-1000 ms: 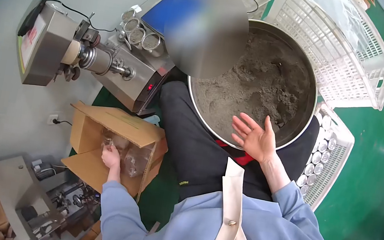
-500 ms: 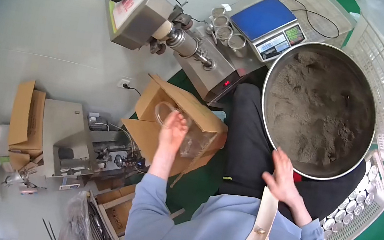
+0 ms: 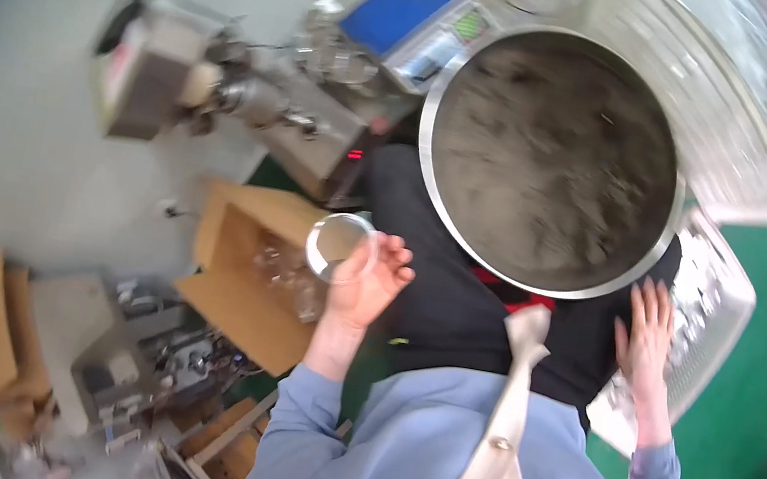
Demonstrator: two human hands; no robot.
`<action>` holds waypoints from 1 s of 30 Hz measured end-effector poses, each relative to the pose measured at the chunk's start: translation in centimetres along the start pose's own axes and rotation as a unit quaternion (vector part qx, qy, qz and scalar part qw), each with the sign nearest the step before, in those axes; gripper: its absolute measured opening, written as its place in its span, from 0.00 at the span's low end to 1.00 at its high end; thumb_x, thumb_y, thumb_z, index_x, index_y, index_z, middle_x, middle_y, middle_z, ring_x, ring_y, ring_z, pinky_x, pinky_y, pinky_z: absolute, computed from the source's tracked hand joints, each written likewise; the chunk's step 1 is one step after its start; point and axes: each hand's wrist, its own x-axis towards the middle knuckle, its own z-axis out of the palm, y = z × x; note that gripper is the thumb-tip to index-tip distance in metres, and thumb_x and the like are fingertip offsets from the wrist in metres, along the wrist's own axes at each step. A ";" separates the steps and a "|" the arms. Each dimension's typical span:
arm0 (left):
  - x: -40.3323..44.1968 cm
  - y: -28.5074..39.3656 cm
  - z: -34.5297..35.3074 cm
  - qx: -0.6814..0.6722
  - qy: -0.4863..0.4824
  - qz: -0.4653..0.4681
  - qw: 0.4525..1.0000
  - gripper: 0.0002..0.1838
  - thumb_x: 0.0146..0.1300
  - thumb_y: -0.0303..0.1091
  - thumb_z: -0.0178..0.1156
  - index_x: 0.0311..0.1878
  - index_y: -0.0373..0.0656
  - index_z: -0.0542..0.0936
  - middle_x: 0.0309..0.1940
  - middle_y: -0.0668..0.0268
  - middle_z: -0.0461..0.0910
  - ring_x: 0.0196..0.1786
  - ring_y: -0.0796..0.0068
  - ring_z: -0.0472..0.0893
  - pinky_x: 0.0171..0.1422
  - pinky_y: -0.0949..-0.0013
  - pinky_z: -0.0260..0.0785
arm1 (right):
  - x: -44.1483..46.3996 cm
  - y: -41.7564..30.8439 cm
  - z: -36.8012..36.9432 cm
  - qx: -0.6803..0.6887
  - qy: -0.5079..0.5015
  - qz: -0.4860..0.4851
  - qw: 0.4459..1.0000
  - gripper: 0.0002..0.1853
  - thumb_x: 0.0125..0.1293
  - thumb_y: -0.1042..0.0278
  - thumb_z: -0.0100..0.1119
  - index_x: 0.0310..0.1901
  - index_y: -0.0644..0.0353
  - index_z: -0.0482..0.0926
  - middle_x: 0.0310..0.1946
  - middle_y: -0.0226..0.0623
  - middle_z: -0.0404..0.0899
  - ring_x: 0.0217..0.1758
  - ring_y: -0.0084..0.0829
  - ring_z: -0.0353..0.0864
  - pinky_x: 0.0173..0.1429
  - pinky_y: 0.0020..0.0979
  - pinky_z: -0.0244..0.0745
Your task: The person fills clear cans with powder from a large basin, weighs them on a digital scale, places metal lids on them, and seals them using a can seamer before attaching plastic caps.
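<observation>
My left hand [image 3: 372, 286] holds a clear round plastic jar [image 3: 329, 249], its round rim facing up, above the edge of an open cardboard box [image 3: 231, 300]. More clear jars [image 3: 288, 274] lie inside that box. My right hand [image 3: 649, 335] is open, fingers stretched out, over my dark-trousered leg beside a white basket [image 3: 734, 316] of silvery cans. Between my legs stands a large metal bowl [image 3: 426, 130] with grey-brown powder [image 3: 540, 154] in it. Motion blurs the picture somewhat.
Beyond the bowl sits a blue-topped weighing scale [image 3: 404, 10], with several clear jars [image 3: 337, 59] beside it. A metal machine with a red display [image 3: 318, 142] stands left of my leg. White plastic crates [image 3: 721, 103] are at the right, and more equipment [image 3: 82, 341] lies at the lower left.
My left hand has lifted the jar from the box and brought it toward me. My right hand has moved from the bowl's near rim to the right. The view has shifted.
</observation>
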 end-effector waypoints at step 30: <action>6.3 -12.1 3.2 0.144 -0.046 -0.213 0.965 0.17 0.82 0.42 0.56 0.65 0.43 0.79 0.60 0.62 0.83 0.62 0.67 0.83 0.63 0.60 0.78 | 9.4 -14.0 -3.5 0.352 0.057 -0.157 0.921 0.53 0.53 0.52 0.80 0.77 0.66 0.65 0.76 0.53 0.67 0.79 0.53 0.67 0.81 0.54 0.61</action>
